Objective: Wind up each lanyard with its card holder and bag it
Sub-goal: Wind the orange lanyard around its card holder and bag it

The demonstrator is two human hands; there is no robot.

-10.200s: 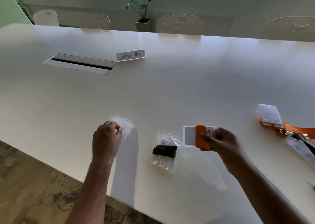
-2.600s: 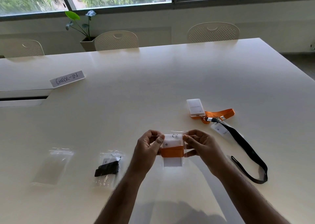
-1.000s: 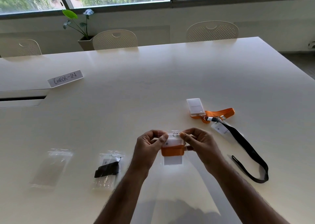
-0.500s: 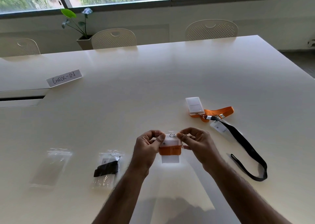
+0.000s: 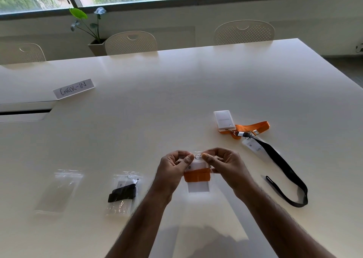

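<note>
I hold a clear bag [image 5: 198, 176] up over the table [image 5: 176, 100], in front of me. Inside it sits a card holder [image 5: 198, 187] with an orange lanyard [image 5: 197, 175] wound around its middle, and a metal ring shows at the top. My left hand [image 5: 172, 171] pinches the bag's top edge on the left, thumb over curled fingers; my right hand [image 5: 225, 165] pinches the same edge on the right. The two thumbs nearly meet at the ring.

To the left on the table lies a bagged set [image 5: 123, 194]: a card holder wrapped in black lanyard inside its clear bag. Further left lies an empty bag [image 5: 59, 193], flat.

To the right, well apart from my hands, a loose card holder [image 5: 224, 119] lies on its own orange strap [image 5: 253, 126]. Just beside it, a second holder [image 5: 253, 148] is clipped to a black lanyard [image 5: 284, 171] that runs toward me and loops back.

Far left, a CHECK-IN sign [image 5: 73, 88] stands near a cable slot [image 5: 23, 114]. Beyond the table are chairs [image 5: 243, 32] and a plant [image 5: 88, 25] under the windows.
</note>
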